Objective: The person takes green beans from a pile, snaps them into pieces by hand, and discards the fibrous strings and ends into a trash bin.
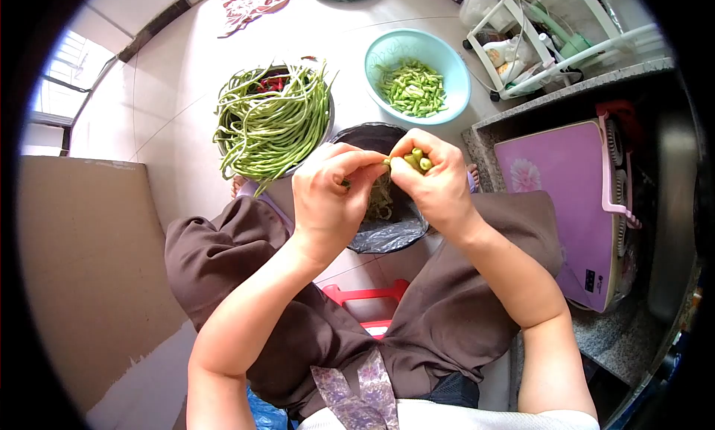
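Note:
My right hand [439, 180] is closed around several short green bean pieces [418, 160], whose cut ends show between thumb and fingers. Thumb and forefinger of my left hand [331, 195] pinch the tip of a bean at my right fingertips. A bit of green also shows inside the curled left fingers. Both hands are above a bin lined with a black plastic bag [387, 239], with bean scraps in it. Beyond the left hand, long green beans [272, 132] are heaped in a bowl with red chillies [269, 84]. Cut bean pieces [413, 89] lie in a light blue basin [459, 76].
A white wheeled rack [532, 39] with bottles and bags stands at the far right. Nearer on that side, a purple box-like panel [555, 199] sits under a stone ledge [581, 76]. A cardboard sheet [89, 259] is at left. A red stool [365, 294] shows between my legs.

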Action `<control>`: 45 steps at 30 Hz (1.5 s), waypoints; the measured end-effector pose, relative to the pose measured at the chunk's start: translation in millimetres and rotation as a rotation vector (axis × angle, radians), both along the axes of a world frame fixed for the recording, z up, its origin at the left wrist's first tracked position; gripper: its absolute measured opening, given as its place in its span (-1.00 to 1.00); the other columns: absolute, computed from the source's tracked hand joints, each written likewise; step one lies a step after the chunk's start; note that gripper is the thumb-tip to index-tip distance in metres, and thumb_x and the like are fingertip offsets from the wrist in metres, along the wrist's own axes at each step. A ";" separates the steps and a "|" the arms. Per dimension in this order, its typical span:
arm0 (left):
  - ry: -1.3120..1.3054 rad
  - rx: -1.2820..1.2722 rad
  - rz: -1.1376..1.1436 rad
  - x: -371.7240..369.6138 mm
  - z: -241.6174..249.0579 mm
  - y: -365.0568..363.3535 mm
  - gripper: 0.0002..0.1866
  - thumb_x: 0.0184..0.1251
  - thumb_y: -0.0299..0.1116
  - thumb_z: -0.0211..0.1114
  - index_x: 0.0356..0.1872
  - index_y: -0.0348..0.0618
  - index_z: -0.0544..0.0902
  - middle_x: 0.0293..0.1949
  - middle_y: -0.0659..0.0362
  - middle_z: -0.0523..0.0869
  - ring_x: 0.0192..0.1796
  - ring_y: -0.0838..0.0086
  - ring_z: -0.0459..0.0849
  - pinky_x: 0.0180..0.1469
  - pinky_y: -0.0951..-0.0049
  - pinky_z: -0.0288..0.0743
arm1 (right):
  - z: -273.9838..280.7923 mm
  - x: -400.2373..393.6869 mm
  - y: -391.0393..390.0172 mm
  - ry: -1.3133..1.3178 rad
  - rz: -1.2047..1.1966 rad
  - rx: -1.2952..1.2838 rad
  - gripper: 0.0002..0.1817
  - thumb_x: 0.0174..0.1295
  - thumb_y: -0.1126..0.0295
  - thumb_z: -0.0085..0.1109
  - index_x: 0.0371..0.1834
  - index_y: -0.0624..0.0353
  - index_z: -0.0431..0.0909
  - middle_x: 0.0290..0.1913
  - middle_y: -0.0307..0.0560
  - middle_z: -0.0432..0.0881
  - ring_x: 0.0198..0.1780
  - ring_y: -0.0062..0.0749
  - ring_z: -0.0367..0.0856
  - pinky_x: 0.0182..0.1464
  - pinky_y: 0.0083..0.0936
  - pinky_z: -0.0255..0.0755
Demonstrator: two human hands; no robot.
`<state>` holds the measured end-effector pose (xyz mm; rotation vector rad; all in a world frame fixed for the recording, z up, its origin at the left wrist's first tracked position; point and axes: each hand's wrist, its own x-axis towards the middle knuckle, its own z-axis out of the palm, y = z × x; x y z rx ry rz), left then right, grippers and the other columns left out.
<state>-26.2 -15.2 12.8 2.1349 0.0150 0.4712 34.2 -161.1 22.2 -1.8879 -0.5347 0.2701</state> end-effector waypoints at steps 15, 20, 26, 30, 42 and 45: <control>0.394 -1.318 0.193 12.7 -4.7 28.2 -0.76 0.27 -0.31 0.31 -0.08 -0.14 0.64 -0.19 0.26 0.70 -0.13 0.67 0.57 -0.09 0.64 0.34 | -3.4 7.3 -6.2 0.494 0.128 0.210 -0.90 0.15 0.44 0.23 -0.43 0.22 0.55 -0.50 -0.42 0.49 -0.44 -0.81 0.37 -0.39 -0.78 0.26; 0.344 -1.254 0.252 12.3 -0.8 29.7 -0.76 0.27 -0.32 0.31 -0.07 -0.12 0.65 -0.20 0.28 0.71 -0.16 0.69 0.56 -0.10 0.67 0.32 | -0.2 11.9 -11.4 0.528 0.198 0.124 -0.90 0.14 0.44 0.24 -0.44 0.22 0.55 -0.51 -0.41 0.48 -0.45 -0.81 0.36 -0.40 -0.78 0.26; 0.340 -1.244 0.277 13.4 -4.3 33.5 -0.77 0.20 -0.32 0.37 -0.11 -0.08 0.68 -0.21 0.29 0.73 -0.10 0.70 0.61 -0.09 0.66 0.29 | -9.4 11.7 -16.4 0.578 0.356 -0.114 -0.84 0.06 0.43 0.29 -0.33 0.28 0.62 -0.48 -0.27 0.59 -0.41 -0.72 0.47 -0.32 -0.68 0.39; 0.398 -1.266 0.198 10.8 -9.7 31.0 -0.77 0.22 -0.34 0.34 -0.10 -0.09 0.67 -0.20 0.27 0.74 -0.10 0.69 0.61 -0.09 0.67 0.29 | -6.5 11.6 -14.3 0.516 0.314 -0.244 -0.82 0.10 0.43 0.28 -0.25 0.28 0.63 -0.39 -0.24 0.63 -0.32 -0.68 0.52 -0.20 -0.67 0.42; 0.347 -1.187 0.037 7.6 -9.6 10.8 -0.80 0.25 -0.42 0.30 -0.13 -0.24 0.66 -0.23 0.17 0.72 -0.16 0.59 0.64 -0.07 0.62 0.44 | -4.5 3.4 3.0 0.205 0.103 0.031 -0.81 0.11 0.39 0.30 -0.34 0.34 0.64 -0.49 -0.20 0.64 -0.43 -0.71 0.50 -0.34 -0.66 0.42; 0.319 -1.079 0.034 7.0 -6.6 8.3 -0.81 0.22 -0.45 0.32 -0.16 -0.28 0.67 -0.26 0.15 0.73 -0.20 0.58 0.65 -0.06 0.59 0.45 | -10.7 3.1 2.0 0.230 0.107 0.068 -0.82 0.11 0.42 0.28 -0.34 0.35 0.63 -0.49 -0.14 0.65 -0.44 -0.67 0.52 -0.32 -0.64 0.44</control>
